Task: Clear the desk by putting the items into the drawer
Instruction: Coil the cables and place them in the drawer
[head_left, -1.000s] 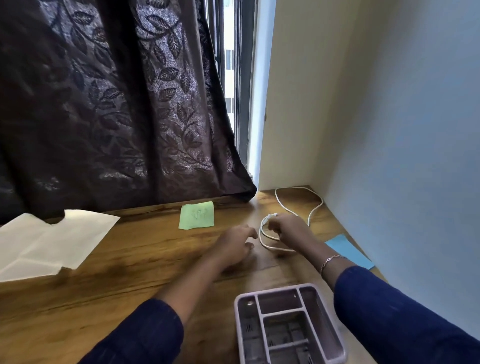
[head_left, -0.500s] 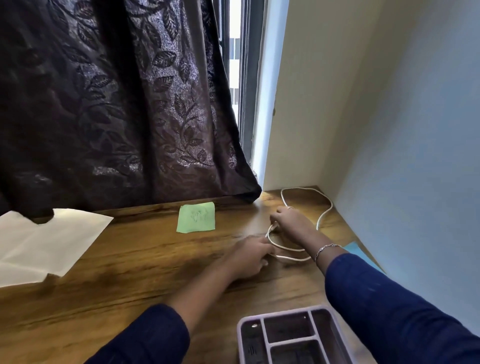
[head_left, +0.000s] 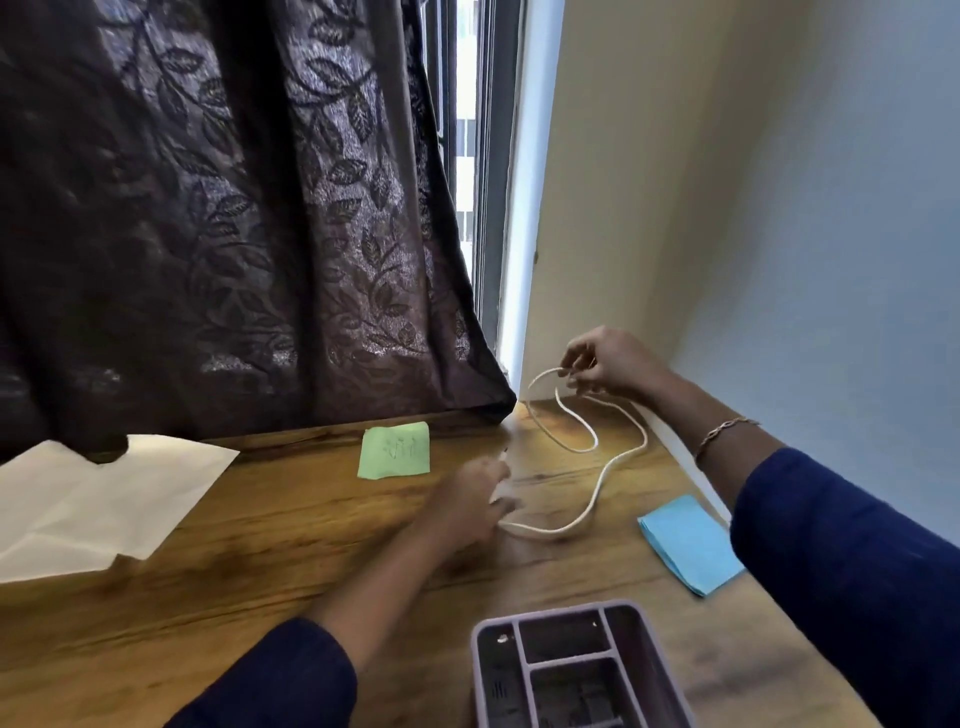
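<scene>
A white cable (head_left: 597, 488) snakes over the wooden desk (head_left: 260, 561) near the back right corner. My right hand (head_left: 605, 366) is raised above the desk and pinches the far part of the cable, lifting a loop off the surface. My left hand (head_left: 470, 501) lies low on the desk and grips the near end of the same cable. A green sticky note (head_left: 396, 451) lies behind my left hand. A blue sticky pad (head_left: 688, 543) lies by the right wall. White paper sheets (head_left: 93, 506) lie at the left.
A purple divided organiser tray (head_left: 579, 670) stands at the near edge of the desk. A dark leaf-patterned curtain (head_left: 234, 218) hangs down to the desk's back edge. A pale wall (head_left: 779, 234) closes off the right side. No drawer is in view.
My right hand has risen from the desk towards the back corner, lifting the cable's far loop. My left hand now grips the cable's near end. The coil has been pulled out longer.
</scene>
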